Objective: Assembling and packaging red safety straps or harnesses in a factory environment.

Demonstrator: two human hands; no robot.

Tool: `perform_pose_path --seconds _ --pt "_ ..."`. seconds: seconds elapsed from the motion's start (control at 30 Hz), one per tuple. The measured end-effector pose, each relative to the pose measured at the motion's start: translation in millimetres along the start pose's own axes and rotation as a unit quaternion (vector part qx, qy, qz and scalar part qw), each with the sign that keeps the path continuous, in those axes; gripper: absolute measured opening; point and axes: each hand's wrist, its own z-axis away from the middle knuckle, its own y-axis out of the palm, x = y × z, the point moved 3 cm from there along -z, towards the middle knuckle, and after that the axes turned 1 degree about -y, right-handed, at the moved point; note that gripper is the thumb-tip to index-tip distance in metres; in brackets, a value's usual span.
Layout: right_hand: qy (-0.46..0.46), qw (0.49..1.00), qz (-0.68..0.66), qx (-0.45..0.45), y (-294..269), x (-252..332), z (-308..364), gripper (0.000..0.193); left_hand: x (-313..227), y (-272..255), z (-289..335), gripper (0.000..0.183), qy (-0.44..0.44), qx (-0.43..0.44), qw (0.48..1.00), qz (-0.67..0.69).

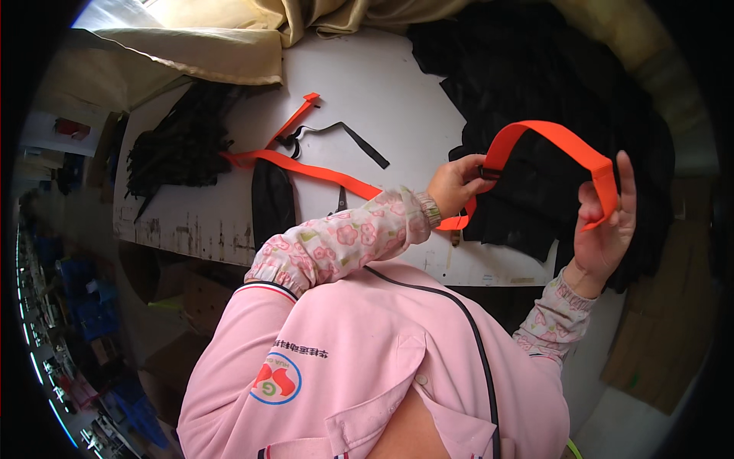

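An orange webbing strap arches between my two hands over the right part of the table. My left hand is closed in a pinch on it, at a small black buckle. Toward the strap's right end, my right hand grips it with curled fingers while one finger points up. Left of my left hand, more orange strap runs across the table and partly behind my left sleeve; whether it is the same piece cannot be seen.
A large heap of black fabric covers the table's right side. Black straps lie bundled at the left, near a thin black strip and a dark fabric piece. Beige curtain cloth hangs over the white table's far edge.
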Motion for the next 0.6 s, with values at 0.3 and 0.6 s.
perform_pose_path --seconds 0.3,0.6 --pt "0.12 0.982 0.143 0.007 -19.6 -85.9 25.5 0.022 -0.5 4.6 8.2 0.033 0.024 0.002 0.997 0.071" --pt "0.102 0.973 0.204 0.024 -11.3 -116.8 18.9 0.013 -5.8 1.8 16.3 0.032 0.001 0.029 0.994 0.109"
